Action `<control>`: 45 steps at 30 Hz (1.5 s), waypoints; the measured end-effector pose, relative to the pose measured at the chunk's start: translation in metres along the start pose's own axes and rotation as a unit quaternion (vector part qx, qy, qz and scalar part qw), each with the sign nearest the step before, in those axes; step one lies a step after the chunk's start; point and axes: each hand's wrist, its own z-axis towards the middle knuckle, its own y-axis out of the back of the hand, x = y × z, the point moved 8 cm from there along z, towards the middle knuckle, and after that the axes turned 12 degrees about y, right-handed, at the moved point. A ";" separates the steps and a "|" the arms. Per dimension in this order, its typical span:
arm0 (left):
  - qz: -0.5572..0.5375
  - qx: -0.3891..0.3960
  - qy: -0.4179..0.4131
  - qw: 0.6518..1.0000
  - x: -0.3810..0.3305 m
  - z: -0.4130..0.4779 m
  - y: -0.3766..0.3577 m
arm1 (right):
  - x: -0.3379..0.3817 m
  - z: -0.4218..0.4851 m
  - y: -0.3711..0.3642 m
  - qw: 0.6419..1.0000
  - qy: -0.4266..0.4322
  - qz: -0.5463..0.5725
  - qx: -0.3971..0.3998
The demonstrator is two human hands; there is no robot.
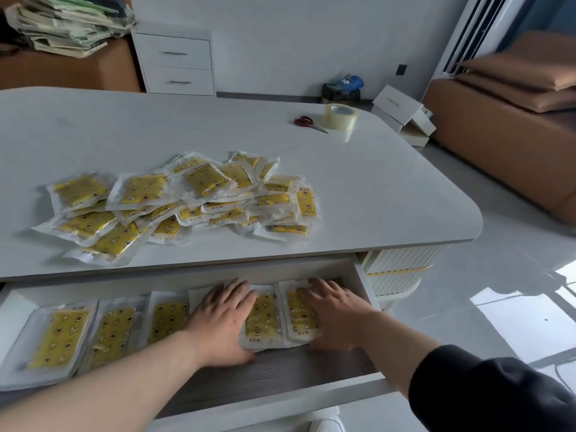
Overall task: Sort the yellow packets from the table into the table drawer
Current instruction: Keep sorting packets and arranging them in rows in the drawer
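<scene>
The drawer (367, 283) under the tabletop (389, 188) stands pulled out, and a row of yellow packets (113, 335) lies flat in it, side by side and long ways front to back, from the left end across to the right wall. In front of the row the grey wood-grain drawer floor (268, 374) shows bare.

Both grips are down inside the drawer at the right end of the row. The left grip (223, 316) lies palm down, fingers straight and slightly spread, pressing flat on a packet whose white edge shows past the fingertips; its thumb sits at the near edge of the next packet (261, 321), which lies between the two grips. The right grip (335, 313) is likewise flat and spread, fingers resting on the last packet (300, 310) next to the right wall. Neither grip pinches or curls round anything.

On the tabletop, well behind the drawer, a loose heap of yellow packets (187, 198) lies overlapping and unsorted. Further back, near the far right edge, red-handled scissors (308, 123) lie just beside a roll of clear tape (341, 115)
</scene>
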 end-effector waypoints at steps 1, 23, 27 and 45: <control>0.013 0.003 -0.003 1.000 -0.001 0.002 -0.002 | 0.002 0.003 -0.004 1.000 0.005 -0.014 0.015; -0.004 -0.002 -0.023 1.000 -0.020 0.006 0.003 | -0.003 0.011 -0.012 0.998 -0.005 0.057 0.009; -0.016 0.004 -0.011 1.000 -0.017 0.009 0.000 | -0.012 0.014 -0.006 0.994 -0.023 0.091 -0.049; -0.018 0.016 -0.008 1.000 -0.013 0.012 0.000 | -0.012 0.017 -0.009 0.994 -0.037 0.097 -0.021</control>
